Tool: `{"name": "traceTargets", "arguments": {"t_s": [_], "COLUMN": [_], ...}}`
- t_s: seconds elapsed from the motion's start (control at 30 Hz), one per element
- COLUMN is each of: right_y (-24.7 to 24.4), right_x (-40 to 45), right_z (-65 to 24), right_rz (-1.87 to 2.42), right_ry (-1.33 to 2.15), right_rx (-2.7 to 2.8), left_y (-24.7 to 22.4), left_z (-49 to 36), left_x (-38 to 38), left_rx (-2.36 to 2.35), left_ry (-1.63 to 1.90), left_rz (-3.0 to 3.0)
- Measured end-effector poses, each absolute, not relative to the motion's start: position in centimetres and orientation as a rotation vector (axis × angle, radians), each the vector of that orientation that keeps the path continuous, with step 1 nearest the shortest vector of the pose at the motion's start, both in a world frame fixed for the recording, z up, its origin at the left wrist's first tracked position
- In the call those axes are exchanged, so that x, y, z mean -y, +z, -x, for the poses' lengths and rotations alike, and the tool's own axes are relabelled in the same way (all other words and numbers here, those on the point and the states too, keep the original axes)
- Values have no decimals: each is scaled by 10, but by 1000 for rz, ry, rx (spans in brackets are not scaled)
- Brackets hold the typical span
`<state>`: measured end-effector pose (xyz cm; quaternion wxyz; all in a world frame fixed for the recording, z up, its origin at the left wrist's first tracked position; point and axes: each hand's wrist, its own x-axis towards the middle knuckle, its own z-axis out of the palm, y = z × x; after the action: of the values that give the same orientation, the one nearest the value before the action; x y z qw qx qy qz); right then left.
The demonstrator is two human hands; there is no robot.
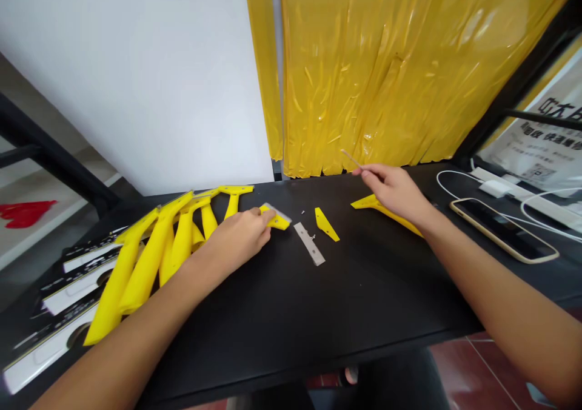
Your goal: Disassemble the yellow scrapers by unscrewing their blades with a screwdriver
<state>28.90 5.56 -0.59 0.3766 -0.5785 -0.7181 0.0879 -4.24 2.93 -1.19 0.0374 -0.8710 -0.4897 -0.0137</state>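
Left hand (243,237) has its fingers closed on a yellow scraper head (278,221) at mid-table, its blade edge slanting far-left to near-right; handle's hidden. Right hand (395,191) pinches a thin strip (351,158), tip pointing far-left, above a yellow scraper (404,221) lying far-left to near-right. The loose metal blade (310,244) and yellow plate (327,224) between the hands slant that way too. Black-and-white boxes (82,292) sit left by more scrapers (144,270); can't tell what's inside.
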Motion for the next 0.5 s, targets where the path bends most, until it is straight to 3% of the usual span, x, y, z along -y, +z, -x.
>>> {"name": "traceTargets", "arguments": {"t_s": [0.13, 0.3, 0.5], "right_y": [-15, -35, -41], "right_x": [-28, -28, -38], "right_z": [-243, -229, -236], "right_rz": [1348, 1584, 1737], "right_ry": [419, 307, 213], "right_rx": [2091, 2247, 2305], "left_y": [-6, 2, 6], "left_z": [42, 34, 23], "left_x": [-28, -23, -19], "left_rx": [1631, 1881, 2331], "left_ry": [-328, -712, -1429], "left_rz": [2560, 2646, 2900]}}
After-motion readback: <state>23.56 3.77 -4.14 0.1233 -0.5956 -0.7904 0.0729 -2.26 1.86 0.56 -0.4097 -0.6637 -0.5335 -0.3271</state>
